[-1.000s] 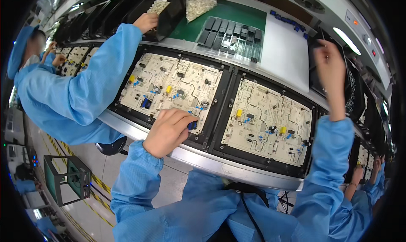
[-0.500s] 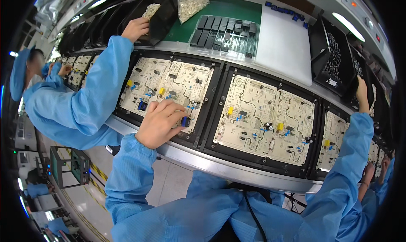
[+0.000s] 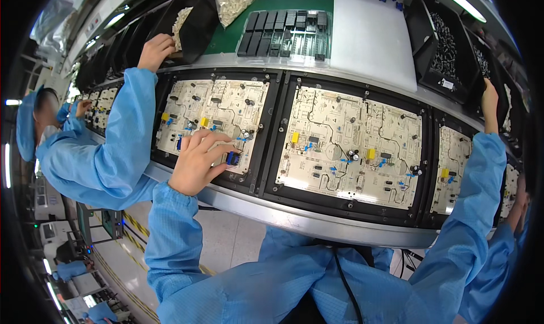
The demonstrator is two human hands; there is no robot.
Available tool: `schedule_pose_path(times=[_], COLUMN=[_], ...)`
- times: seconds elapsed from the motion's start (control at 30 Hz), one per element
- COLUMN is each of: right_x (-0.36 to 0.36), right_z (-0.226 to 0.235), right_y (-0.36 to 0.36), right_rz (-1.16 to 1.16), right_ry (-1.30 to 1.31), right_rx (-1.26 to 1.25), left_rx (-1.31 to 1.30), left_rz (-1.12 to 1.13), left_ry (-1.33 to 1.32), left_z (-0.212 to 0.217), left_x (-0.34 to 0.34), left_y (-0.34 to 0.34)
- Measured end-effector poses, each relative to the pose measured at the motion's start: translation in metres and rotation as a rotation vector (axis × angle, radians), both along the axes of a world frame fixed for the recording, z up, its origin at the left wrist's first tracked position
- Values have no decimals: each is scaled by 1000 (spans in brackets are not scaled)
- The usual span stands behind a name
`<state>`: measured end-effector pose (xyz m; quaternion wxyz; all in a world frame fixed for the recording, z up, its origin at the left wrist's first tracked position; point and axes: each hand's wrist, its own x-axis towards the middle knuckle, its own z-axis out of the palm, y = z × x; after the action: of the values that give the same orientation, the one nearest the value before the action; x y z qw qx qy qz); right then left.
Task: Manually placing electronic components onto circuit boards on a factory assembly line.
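Observation:
My left hand (image 3: 198,162) rests on the lower right part of the left circuit board (image 3: 209,106), its fingertips pinching a small blue component (image 3: 231,158) against the board. My right hand (image 3: 489,100) is stretched far to the right, at the edge of a black parts bin (image 3: 447,46) full of small dark parts. Its fingers are hidden behind the bin rim, so whether it holds anything does not show. Between my arms lies a second cream circuit board (image 3: 351,143) in a black frame, dotted with yellow and blue parts.
A co-worker in blue (image 3: 96,154) stands at my left, one hand (image 3: 156,49) reaching into a black bin at the back. A third board (image 3: 453,165) sits at the right. Behind are a tray of black components (image 3: 283,32), a white sheet (image 3: 371,35) and the metal conveyor rail (image 3: 317,222).
My right hand has swung out and down to the far right bin. My left hand has stayed on the left board with the blue component. The co-worker's hand remains at the back bin.

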<state>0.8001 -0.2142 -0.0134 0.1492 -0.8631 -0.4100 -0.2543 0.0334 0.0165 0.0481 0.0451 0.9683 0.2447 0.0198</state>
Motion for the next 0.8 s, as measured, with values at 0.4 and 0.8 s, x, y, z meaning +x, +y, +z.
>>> schedule_pose_path(times=[0.4,0.8], right_x=[-6,-6], right_z=[-2,1], right_y=[-5,-8], right_rz=[-58,-73], right_ry=[-2,61], right_rx=[10,84], left_rx=[11,44], left_rz=[4,17], left_ry=[25,39], left_z=[-2,-2], left_x=[2,3], left_y=[-4,-7])
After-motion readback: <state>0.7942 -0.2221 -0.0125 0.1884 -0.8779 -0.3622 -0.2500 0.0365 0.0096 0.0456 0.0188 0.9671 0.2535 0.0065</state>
